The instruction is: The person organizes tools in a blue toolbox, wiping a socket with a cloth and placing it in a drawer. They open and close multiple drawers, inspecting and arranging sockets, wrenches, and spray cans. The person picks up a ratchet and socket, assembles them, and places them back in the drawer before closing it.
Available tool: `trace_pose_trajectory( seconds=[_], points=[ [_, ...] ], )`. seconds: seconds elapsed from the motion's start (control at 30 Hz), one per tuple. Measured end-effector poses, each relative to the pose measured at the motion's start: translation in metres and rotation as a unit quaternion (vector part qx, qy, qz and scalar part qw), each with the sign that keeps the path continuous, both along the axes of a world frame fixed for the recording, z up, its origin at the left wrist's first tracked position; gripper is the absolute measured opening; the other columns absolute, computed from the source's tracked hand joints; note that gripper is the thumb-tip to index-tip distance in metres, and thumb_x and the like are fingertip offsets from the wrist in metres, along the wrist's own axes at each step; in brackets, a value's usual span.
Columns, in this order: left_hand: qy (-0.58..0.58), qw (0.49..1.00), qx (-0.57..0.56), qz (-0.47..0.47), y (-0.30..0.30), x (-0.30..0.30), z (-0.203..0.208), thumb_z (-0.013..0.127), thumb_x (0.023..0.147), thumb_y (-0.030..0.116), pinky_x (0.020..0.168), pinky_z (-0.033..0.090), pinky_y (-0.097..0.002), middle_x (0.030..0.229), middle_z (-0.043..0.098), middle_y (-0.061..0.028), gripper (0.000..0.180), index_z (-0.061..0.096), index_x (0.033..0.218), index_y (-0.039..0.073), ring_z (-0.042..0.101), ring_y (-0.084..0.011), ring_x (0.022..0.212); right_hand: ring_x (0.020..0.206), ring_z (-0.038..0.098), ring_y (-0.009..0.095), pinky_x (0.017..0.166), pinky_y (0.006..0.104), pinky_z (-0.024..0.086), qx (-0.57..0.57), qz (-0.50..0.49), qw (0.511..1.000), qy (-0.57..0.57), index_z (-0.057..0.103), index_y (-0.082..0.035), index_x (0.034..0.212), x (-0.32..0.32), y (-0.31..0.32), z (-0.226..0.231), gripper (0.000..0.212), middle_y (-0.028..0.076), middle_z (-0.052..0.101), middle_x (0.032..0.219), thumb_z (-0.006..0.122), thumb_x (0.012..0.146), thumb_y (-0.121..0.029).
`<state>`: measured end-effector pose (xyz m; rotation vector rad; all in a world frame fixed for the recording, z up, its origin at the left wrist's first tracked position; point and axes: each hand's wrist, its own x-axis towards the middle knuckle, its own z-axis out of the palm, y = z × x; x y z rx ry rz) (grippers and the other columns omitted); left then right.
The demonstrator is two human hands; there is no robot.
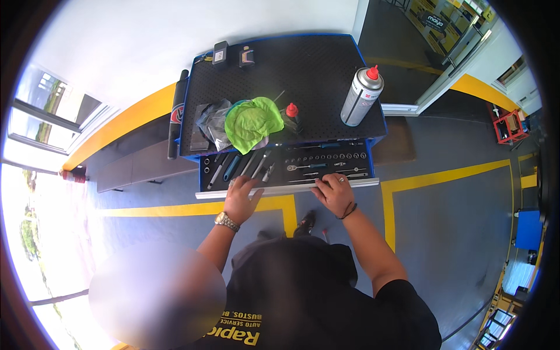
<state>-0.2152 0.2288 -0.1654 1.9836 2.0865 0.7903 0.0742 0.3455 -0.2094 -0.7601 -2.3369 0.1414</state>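
A tool drawer (280,189) is pulled out of a black-topped cabinet with blue edges, and both my hands are at its front edge. My left hand (239,199) has its fingers bent over the edge and its thumb on the outer side, close to several wrenches (232,167). Farther right, my right hand (335,193) is closed over the same edge with curled fingers. Near it in dark trays lie a ratchet (300,167), a row of sockets (332,156) and thin tools. My fingers cover part of the tray's front.
On the cabinet top (303,70) stand a spray can (362,96) with a red cap and a small red-capped bottle (291,118). A green cloth (254,122) lies beside a plastic bag (214,125). At the back are a dark device (220,53) and a small bottle (247,56).
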Motion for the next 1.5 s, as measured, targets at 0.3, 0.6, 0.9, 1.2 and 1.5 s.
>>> trace_pose_trajectory(
  seconds=[0.3, 0.6, 0.9, 1.2, 1.5],
  points=[
    [0.048, 0.992, 0.050, 0.102, 0.140, -0.056, 0.039, 0.063, 0.090, 0.019, 0.101, 0.043, -0.0472, 0.123, 0.061, -0.0136, 0.029, 0.065, 0.117, 0.007, 0.057, -0.0354, 0.116, 0.111, 0.055, 0.031, 0.091, 0.0457, 0.045, -0.019, -0.164, 0.981, -0.097, 0.056, -0.009, 0.132, -0.027, -0.006, -0.024, 0.053, 0.013, 0.055, 0.115, 0.068, 0.082, -0.020],
    [0.144, 0.984, -0.105, -0.023, 0.207, -0.084, 0.072, 0.064, 0.086, 0.017, 0.105, 0.037, -0.0518, 0.117, 0.062, -0.0143, 0.038, 0.063, 0.122, 0.008, 0.056, -0.0332, 0.118, 0.122, 0.051, 0.043, 0.106, 0.0473, 0.041, -0.200, -0.137, 0.969, 0.050, 0.046, 0.009, 0.130, -0.061, 0.039, -0.048, 0.059, 0.029, 0.054, 0.128, 0.068, 0.082, -0.017],
    [-0.370, 0.922, -0.109, -0.004, 0.229, -0.163, 0.095, 0.066, 0.090, 0.013, 0.085, 0.052, -0.0366, 0.106, 0.069, -0.0178, 0.031, 0.061, 0.116, -0.003, 0.068, -0.0268, 0.100, 0.121, 0.052, 0.040, 0.102, 0.0425, 0.046, -0.341, -0.210, 0.907, 0.133, 0.043, 0.008, 0.136, -0.099, 0.022, -0.048, 0.065, 0.028, 0.048, 0.134, 0.070, 0.084, -0.020],
    [-0.736, 0.647, -0.171, -0.104, 0.251, -0.196, 0.078, 0.050, 0.099, 0.005, 0.096, 0.052, -0.0434, 0.125, 0.061, -0.0133, 0.040, 0.043, 0.138, 0.000, 0.063, -0.0253, 0.113, 0.089, 0.066, 0.024, 0.080, 0.0338, 0.054, -0.450, -0.176, 0.873, 0.066, 0.062, 0.000, 0.120, -0.114, -0.051, -0.052, 0.038, 0.015, 0.065, 0.111, 0.070, 0.088, -0.020],
    [-0.856, 0.466, -0.142, -0.172, 0.281, -0.139, 0.092, 0.051, 0.101, 0.018, 0.092, 0.055, -0.0364, 0.117, 0.065, -0.0113, 0.033, 0.054, 0.130, 0.004, 0.065, -0.0236, 0.106, 0.078, 0.068, 0.024, 0.070, 0.0367, 0.055, -0.590, -0.370, 0.710, 0.100, 0.064, 0.001, 0.115, -0.055, -0.113, -0.137, 0.037, 0.016, 0.070, 0.096, 0.066, 0.089, -0.024]
  ],
)
